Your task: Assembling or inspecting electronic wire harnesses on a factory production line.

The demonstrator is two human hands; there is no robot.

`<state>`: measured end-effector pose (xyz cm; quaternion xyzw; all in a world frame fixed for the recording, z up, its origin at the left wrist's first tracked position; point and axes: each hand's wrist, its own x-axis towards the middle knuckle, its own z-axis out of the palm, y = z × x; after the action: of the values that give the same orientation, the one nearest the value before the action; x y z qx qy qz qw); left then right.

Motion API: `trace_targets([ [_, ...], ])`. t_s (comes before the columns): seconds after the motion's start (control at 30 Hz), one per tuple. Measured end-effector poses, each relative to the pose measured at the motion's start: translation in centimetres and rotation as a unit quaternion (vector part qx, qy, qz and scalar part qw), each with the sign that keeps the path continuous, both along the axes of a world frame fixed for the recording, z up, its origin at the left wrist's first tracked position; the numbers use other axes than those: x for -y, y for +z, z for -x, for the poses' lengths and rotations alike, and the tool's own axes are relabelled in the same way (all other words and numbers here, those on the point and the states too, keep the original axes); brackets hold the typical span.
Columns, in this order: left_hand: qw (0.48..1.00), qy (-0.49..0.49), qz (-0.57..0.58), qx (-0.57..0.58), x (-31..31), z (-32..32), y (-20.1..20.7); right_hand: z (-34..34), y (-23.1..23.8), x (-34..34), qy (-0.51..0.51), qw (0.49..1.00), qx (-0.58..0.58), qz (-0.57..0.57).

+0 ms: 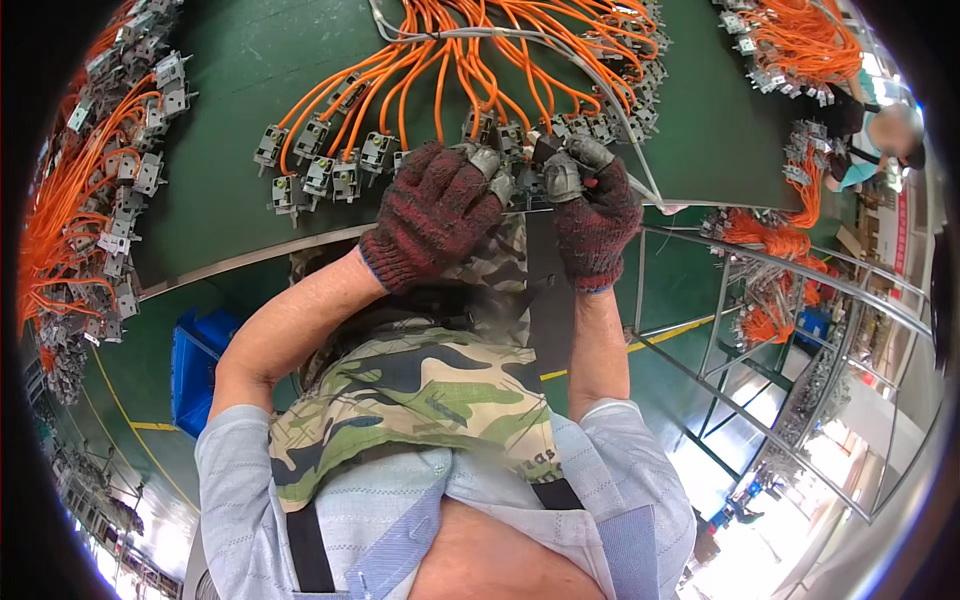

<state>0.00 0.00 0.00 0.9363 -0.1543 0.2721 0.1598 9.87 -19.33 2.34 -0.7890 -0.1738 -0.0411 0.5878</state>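
Both my hands wear dark red and black knit gloves with grey-wrapped fingertips, and they meet at the near edge of a green table [225,215]. My left hand [435,205] is closed, its fingertips pressed together beside a grey metal connector [510,138] on an orange cable [440,95]. A little to its right, my right hand [597,222] is pinched, with a small dark piece [545,150] showing at its fingertips. What lies inside either grip is mostly hidden by the gloves. More grey metal connectors [345,180] on orange cables fan out left of my hands.
A grey-white cable [595,72] loops over the orange bundle. Heaps of cabled connectors [125,180] line the left; others [800,50] lie at far right. A metal-tube rack [725,290] stands right of me, a blue bin [195,365] lower left. Another person [880,140] is at right.
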Motion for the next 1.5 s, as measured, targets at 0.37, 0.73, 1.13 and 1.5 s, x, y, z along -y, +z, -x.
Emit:
trace_targets([
  [0.37,0.987,0.158,0.019,0.007,-10.2,3.2,7.3,2.2,1.0,-2.0,0.004,0.994,0.086,-0.06],
  [0.73,0.892,0.096,0.364,-0.249,-16.4,7.3,2.0,2.6,1.7,-3.9,-0.017,0.978,0.171,0.122],
  [1.13,0.984,0.1,0.08,-0.121,-13.5,5.1,1.6,2.6,2.0,-3.4,0.011,0.969,0.171,0.177],
  [1.5,0.975,0.164,0.123,-0.08,-2.4,0.0,1.3,-5.2,1.8,1.7,-0.045,0.999,0.003,-0.003],
])
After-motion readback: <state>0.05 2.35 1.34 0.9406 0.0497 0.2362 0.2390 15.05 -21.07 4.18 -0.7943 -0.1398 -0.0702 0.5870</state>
